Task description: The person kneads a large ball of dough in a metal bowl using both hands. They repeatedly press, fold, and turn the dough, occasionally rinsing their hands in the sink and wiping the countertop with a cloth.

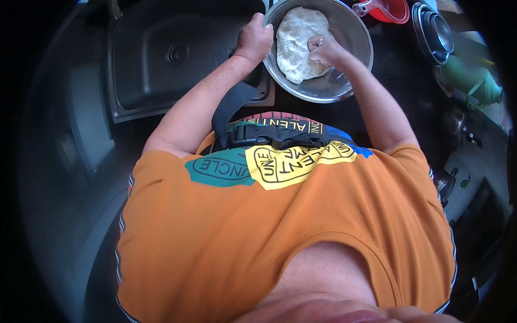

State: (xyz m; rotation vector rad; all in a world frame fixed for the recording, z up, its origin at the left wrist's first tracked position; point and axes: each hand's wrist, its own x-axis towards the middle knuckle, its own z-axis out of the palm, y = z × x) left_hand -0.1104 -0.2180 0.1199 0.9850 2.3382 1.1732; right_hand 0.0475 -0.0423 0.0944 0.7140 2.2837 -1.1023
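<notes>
A pale, floury slab of dough (301, 44) lies in a wide stainless steel bowl (363, 44) at the top of the view. My left hand (255, 38) grips the bowl's left rim, its thumb at the edge. My right hand (326, 50) is inside the bowl, curled into a fist and pressed on the right part of the dough; its fingers bear traces of flour or dough. Part of the dough beneath the fist is hidden.
A stainless steel sink (141, 60) with a round drain lies left of the bowl. To the right are a red plastic container (387, 12), nested metal bowls (434, 32) and a green plastic item (470, 76). A black strap with a buckle (254, 135) hangs across my shirt.
</notes>
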